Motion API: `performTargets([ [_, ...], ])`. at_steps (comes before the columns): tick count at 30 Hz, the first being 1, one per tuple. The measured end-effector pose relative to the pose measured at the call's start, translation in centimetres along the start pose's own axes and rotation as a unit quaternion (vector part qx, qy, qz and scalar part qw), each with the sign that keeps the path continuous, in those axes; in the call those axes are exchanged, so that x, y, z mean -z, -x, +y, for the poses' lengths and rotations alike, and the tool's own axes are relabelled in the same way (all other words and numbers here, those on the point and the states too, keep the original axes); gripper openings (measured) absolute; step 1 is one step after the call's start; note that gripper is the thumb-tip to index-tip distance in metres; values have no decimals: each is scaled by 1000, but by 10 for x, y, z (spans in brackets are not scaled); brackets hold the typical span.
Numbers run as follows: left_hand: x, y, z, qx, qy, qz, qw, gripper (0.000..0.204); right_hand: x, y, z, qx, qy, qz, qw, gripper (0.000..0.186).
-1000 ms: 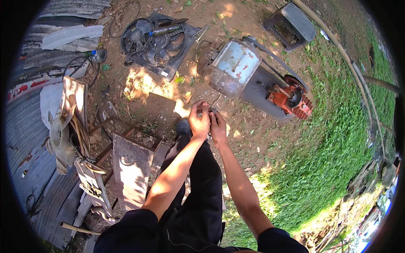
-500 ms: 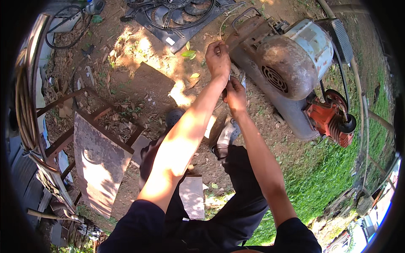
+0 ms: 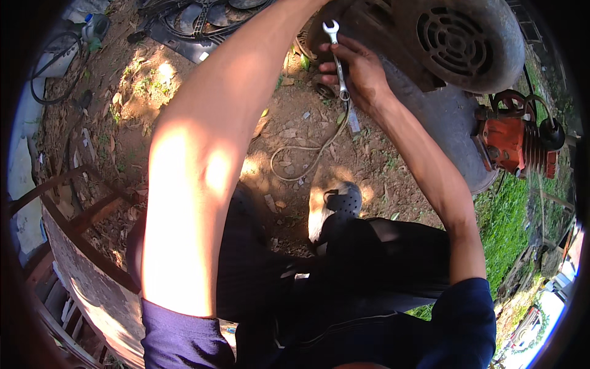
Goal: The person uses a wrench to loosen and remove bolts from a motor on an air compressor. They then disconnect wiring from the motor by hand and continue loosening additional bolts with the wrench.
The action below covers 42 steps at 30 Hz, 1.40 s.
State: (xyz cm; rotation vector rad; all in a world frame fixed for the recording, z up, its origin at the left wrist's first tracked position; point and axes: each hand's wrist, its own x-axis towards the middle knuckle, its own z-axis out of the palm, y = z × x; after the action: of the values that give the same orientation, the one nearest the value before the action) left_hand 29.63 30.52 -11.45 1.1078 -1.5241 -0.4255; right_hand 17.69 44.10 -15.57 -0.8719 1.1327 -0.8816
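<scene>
A silver combination wrench [image 3: 338, 58] lies across the fingers of my right hand [image 3: 362, 74], its open jaw pointing up and its ring end down. The fingers are curled round its shank, beside the grey tank of a compressor [image 3: 424, 104]. My left forearm [image 3: 221, 117] stretches up past the top edge near the compressor's upper end, so my left hand is out of the picture. A thin beige cord [image 3: 307, 149] loops over the dirt below the wrench.
The compressor's rusty motor housing [image 3: 458, 43] and orange pump head [image 3: 510, 144] stand to the right. A black fan assembly [image 3: 200, 18] lies at the far left. Nearer left is a worn wooden board [image 3: 92, 283] on a rusty frame. Grass [image 3: 504, 227] grows at the right.
The view has shifted nearer the compressor. My hands, close together before, have parted: the left has reached up out of sight, and the wrench now shows plainly in my right hand.
</scene>
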Motion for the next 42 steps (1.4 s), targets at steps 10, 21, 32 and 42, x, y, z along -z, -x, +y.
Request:
performTargets([
  [10, 6, -12, -13, 15, 120, -317, 941, 27, -26, 38, 10, 60, -151, 119, 980, 23],
  [21, -12, -17, -21, 44, 69, -296, 952, 33, 16, 23, 3, 103, -239, 88, 962, 19],
  [32, -14, -9, -7, 21, 192, -297, 935, 30, 30, -18, -11, 190, -412, -100, 885, 14],
  [42, 13, -4, 15, -51, 25, -318, 946, 35, 8, -26, -24, 191, -461, -178, 848, 10],
])
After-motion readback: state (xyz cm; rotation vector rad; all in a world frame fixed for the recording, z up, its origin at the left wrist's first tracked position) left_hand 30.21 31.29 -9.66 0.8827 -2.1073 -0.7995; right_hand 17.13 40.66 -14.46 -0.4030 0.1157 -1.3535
